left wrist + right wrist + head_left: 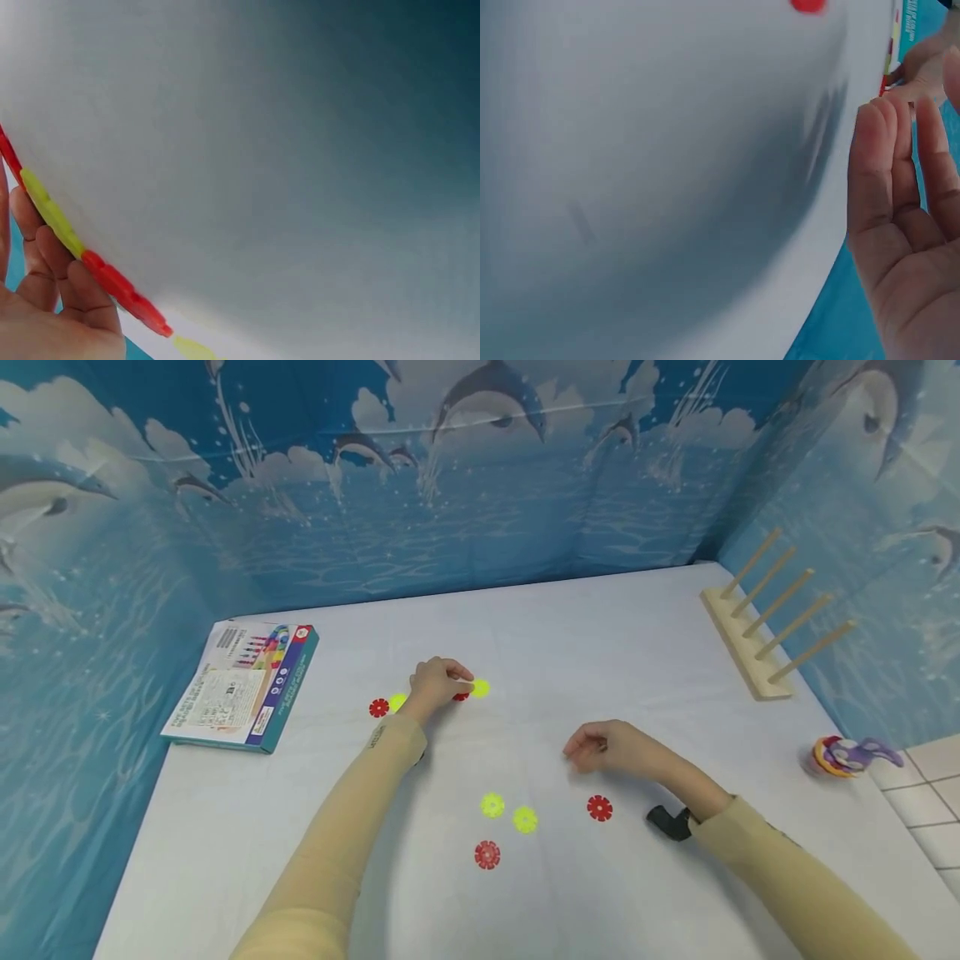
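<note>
In the head view, my left hand (438,683) is over a row of flat notched discs. A red disc (460,696) shows partly under its fingertips, beside a yellow disc (480,687). Another red disc (378,707) and a partly covered yellow disc (397,702) lie left of that hand. In the left wrist view, curled fingers (56,255) lie against the edges of a yellow disc (52,214) and a red disc (124,292); whether they grip one is unclear. My right hand (615,747) hovers above the table, slightly blurred, fingers loosely bent, holding nothing.
Loose on the white table (570,893) lie two yellow discs (492,805), a red disc (487,855) and another red disc (600,807). A printed box (240,685) is at left. A wooden peg rack (742,647) and a purple toy (847,756) stand at right.
</note>
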Available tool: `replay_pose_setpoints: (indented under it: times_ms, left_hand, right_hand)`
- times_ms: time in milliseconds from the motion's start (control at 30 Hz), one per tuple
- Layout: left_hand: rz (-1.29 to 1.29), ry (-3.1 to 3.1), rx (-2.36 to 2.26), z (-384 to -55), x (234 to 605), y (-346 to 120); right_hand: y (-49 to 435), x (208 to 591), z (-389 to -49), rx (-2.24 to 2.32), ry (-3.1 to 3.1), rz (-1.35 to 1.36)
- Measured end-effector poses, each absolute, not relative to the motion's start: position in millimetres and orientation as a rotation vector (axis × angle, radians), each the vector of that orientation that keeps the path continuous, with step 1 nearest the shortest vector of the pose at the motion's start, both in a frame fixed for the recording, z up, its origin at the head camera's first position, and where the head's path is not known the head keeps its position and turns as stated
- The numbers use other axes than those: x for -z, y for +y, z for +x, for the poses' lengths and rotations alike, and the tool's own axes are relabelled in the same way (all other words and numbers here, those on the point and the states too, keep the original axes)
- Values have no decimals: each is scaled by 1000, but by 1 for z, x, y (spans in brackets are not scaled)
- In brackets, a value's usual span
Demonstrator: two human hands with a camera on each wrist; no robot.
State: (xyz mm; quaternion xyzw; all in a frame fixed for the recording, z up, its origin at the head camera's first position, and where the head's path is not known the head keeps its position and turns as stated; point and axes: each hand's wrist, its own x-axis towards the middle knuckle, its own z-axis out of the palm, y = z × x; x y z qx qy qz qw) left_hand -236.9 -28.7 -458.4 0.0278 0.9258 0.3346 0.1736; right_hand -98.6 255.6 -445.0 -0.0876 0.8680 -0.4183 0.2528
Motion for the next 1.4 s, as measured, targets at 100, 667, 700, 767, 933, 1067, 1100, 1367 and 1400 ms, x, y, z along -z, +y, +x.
replay_pose_setpoints:
  times_ms: [100, 667, 700, 767, 933, 1067, 1100, 1367, 1400]
  left_hand:
    - [84, 2625, -945, -237, 459, -29]
    - [100, 2627, -931, -239, 458, -26]
    - [99, 2624, -934, -239, 458, -26]
    - [96, 2622, -939, -239, 458, -26]
    - [90, 2623, -941, -240, 462, -27]
    - [104, 2627, -934, -240, 463, -26]
    - [104, 2625, -932, -240, 464, -26]
    - [82, 2613, -932, -240, 460, -26]
    - [82, 2612, -931, -240, 460, -26]
  right_hand:
    - [262, 447, -82, 1090, 2362, -255]
    - [258, 455, -46, 993, 2501, -451]
    - [258, 455, -46, 989, 2510, -463]
    - [257, 455, -46, 979, 2520, -470]
    - [254, 454, -47, 948, 2525, -444]
    - [255, 450, -49, 946, 2498, -421]
    - [255, 449, -50, 950, 2487, -411]
    - [244, 444, -94, 1146, 2411, -224]
    - [241, 443, -103, 1160, 2425, -211]
